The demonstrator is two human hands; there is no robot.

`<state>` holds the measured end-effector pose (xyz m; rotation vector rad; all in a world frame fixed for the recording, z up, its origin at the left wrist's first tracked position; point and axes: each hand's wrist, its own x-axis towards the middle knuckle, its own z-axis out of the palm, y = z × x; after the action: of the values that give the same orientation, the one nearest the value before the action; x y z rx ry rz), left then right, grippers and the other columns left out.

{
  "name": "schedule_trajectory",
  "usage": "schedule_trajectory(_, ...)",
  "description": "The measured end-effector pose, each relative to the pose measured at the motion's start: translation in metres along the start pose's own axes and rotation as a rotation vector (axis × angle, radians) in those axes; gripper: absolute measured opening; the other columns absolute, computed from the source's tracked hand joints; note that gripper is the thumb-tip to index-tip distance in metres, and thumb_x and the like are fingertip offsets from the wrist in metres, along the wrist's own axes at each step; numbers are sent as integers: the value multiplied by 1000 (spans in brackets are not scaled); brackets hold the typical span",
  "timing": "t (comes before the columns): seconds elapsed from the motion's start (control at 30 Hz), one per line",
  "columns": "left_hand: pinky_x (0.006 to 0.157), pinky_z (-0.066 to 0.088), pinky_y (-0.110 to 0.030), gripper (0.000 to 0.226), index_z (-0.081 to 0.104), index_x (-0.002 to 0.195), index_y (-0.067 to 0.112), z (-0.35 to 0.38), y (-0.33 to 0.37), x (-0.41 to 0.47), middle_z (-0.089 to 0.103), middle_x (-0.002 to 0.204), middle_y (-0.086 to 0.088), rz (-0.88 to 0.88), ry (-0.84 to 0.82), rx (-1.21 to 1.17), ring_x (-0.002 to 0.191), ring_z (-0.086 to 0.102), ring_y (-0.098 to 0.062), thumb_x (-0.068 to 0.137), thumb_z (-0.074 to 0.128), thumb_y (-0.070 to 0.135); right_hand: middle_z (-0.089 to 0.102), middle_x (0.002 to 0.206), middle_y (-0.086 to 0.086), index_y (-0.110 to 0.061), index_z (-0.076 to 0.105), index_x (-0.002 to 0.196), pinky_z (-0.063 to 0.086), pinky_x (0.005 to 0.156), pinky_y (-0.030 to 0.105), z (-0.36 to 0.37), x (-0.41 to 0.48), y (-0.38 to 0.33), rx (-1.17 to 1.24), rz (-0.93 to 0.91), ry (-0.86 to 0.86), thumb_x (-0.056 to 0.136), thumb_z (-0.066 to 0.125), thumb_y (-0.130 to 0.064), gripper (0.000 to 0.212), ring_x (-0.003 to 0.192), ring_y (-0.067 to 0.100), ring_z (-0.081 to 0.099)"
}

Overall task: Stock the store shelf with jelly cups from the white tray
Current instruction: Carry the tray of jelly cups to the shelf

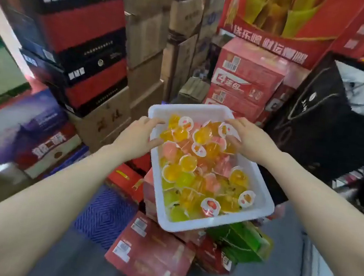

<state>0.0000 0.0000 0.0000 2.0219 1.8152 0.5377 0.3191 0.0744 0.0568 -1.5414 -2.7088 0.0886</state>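
Head camera view, looking down past two bare forearms in a crowded stockroom. A white tray (pixel 191 112) sits tilted on top of a pile of red cartons (pixel 150 255), its near corner jutting past the pile's edge. The tray is filled with jelly cups (pixel 195 174): small clear cups of yellow, orange, pink and green jelly, heaped loosely, some showing white printed lids.

The left hand (pixel 136 135) is at the tray's left edge near the far corner. Its thumb lies over the rim and its fingers (pixel 156 142) reach in, lightly bent, touching the nearest orange cups. The picture is blurred, so it is not possible to tell whether these fingers grip a cup, grip the rim, or only rest there.

The right hand (pixel 251 141) is at the tray's right edge near the far corner. Its fingers (pixel 232 121) stretch across the top of the heap with the thumb lower down, cupped around a few cups; whether they actually pinch one cannot be told.

A green package (pixel 241 241) lies just beside the tray's near corner, on the same pile. Behind the tray stand pink-red cases (pixel 245 81), brown cardboard cartons (pixel 147 41) and a stack of black and red boxes (pixel 78 40). A black paper bag (pixel 316 122) stands to the right. A blue mat (pixel 105 215) covers the floor at the left of the pile
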Motion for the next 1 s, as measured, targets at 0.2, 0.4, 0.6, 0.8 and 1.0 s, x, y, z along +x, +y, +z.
schedule_trajectory(0.2, 104, 35, -44, 56, 46, 138, 28, 46, -12, 2, 41, 137, -14, -125, -2, 85, 124, 39, -37, 88, 63, 46, 46, 140, 13, -18, 43, 144, 37, 103, 48, 55, 15, 44, -23, 185, -95, 101, 48, -34, 47, 126, 38, 42)
schedule_trajectory(0.4, 79, 49, -33, 60, 43, 135, 32, 61, -16, 9, 38, 130, -6, -274, 10, -18, 97, 57, -27, 83, 65, 53, 36, 143, 21, -13, 47, 137, 47, 90, 53, 85, 24, 60, 35, 313, -120, 99, 49, -19, 39, 106, 51, 55)
schedule_trajectory(0.6, 77, 51, -33, 39, 57, 125, 27, 56, -8, 13, 59, 129, -1, -293, -44, -137, 94, 60, -19, 86, 66, 28, 51, 128, 22, -27, 46, 137, 44, 92, 50, 81, 27, 53, 131, 437, -95, 100, 42, -20, 39, 111, 44, 53)
schedule_trajectory(0.8, 88, 51, -36, 47, 58, 128, 31, 42, -16, -19, 58, 130, -2, -342, -44, -176, 110, 58, -24, 83, 67, 20, 64, 119, 12, -32, 54, 126, 52, 81, 43, 62, 1, 21, 271, 441, -44, 91, 59, -19, 37, 102, 37, 62)
schedule_trajectory(1.0, 88, 50, -36, 53, 54, 133, 34, 6, -44, -112, 61, 127, -4, -416, -25, -107, 108, 59, -24, 83, 69, 24, 65, 124, 6, -28, 59, 122, 44, 80, 34, 57, -25, -58, 341, 318, 19, 84, 63, -12, 41, 109, 36, 61)
